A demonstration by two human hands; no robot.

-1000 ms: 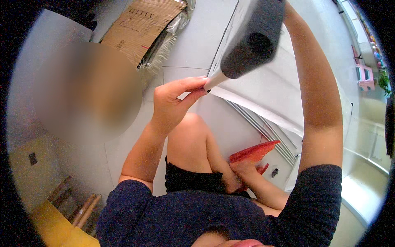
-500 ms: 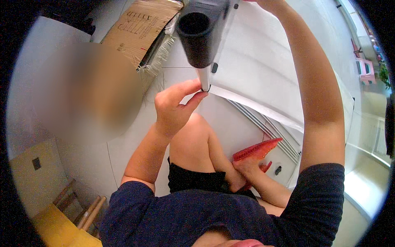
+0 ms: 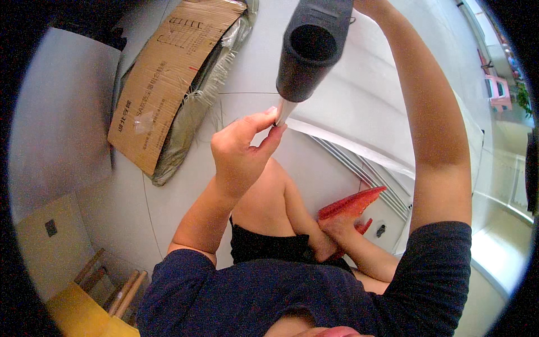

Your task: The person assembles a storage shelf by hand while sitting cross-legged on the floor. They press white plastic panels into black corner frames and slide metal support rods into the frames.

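A pale tiled floor (image 3: pixel 185 224) fills most of the view, with open floor to the left of the person's bare knee (image 3: pixel 269 202). A large white panel (image 3: pixel 359 106) lies to the upper right, its near edge running diagonally just beyond the knee. A flattened cardboard sheet (image 3: pixel 163 73) lies on a grey plastic-wrapped bundle (image 3: pixel 210 84) at the upper left, well apart from the hands. Wooden strips (image 3: pixel 120 292) rest at the lower left edge.

Held up close to the camera is a dark grey tube-shaped tool (image 3: pixel 311 48) with a thin white tip (image 3: pixel 282 112) pointing down. The left hand (image 3: pixel 244 151) pinches that tip, thumb and forefinger closed on it. The right hand (image 3: pixel 373 7) reaches up beside the tool at the top edge; whether its fingers are closed cannot be told. A red slipper (image 3: pixel 351 205) sits on a foot beside the panel's edge.
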